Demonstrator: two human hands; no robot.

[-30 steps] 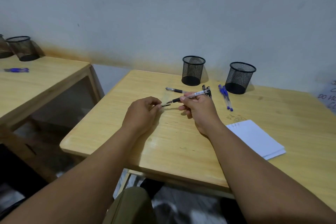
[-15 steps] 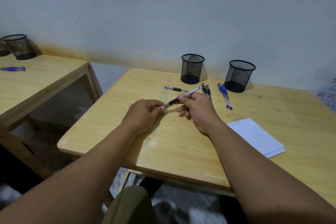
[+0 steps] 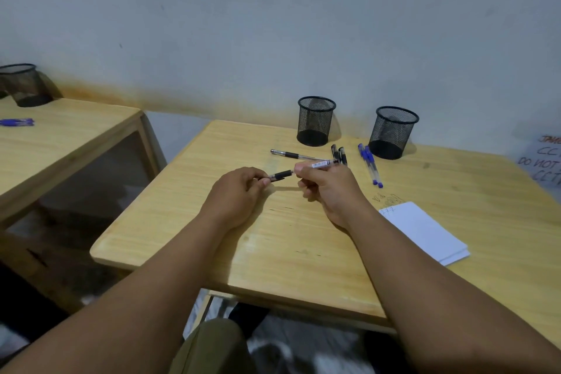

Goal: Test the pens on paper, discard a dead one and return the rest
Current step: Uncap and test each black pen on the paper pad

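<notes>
While the right hand (image 3: pixel 329 188) pinches the black pen (image 3: pixel 303 169) at its clear barrel, the left hand (image 3: pixel 235 191) grips its tip end at nine o'clock, the long axis running nine to three above the table (image 3: pixel 273 252). The notepad (image 3: pixel 425 232) lies at four o'clock, nearer the right hand, with nothing between. Loose pens and two mesh cups (image 3: pixel 315 121) sit at twelve.

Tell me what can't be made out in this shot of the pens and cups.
Head view only:
- Held pen: tip hidden by left hand fingers.
- Wall note: cut off by right edge.
- Notepad scribbles: too small.
- Mesh cups: contents unclear behind the mesh.
</notes>
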